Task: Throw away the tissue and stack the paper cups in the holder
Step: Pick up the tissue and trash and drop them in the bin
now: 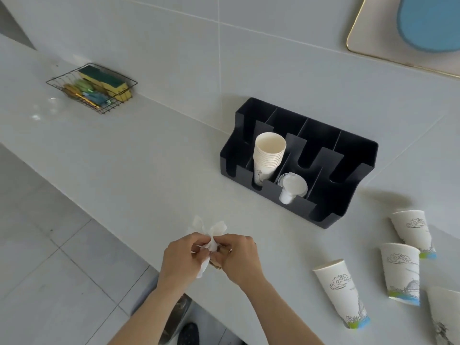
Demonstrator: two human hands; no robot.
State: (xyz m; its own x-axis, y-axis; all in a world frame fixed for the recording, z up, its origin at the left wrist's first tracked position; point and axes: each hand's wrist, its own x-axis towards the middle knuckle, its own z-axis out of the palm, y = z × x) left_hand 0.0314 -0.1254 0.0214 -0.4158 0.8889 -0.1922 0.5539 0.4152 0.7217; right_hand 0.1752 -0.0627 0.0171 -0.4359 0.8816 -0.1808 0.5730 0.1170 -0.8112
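Note:
My left hand (183,257) and my right hand (239,257) meet over the counter's front edge, both pinching a crumpled white tissue (210,232). Something brownish shows beneath it between my fingers. Behind them stands the black cup holder (348,170) against the wall, with a stack of paper cups (268,155) in a left slot and white lids (291,188) in the slot beside it. Several loose printed paper cups lie on their sides to the right: one nearest (341,292), one in the middle (400,272), one farther back (413,232). Another cup (445,317) is cut off by the frame's edge.
A black wire basket (74,78) holding sponges sits at the far left of the white counter (149,150). A framed blue picture (423,26) hangs on the tiled wall. Tiled floor (49,270) lies below the counter's edge, with a dark shoe (188,334) near it.

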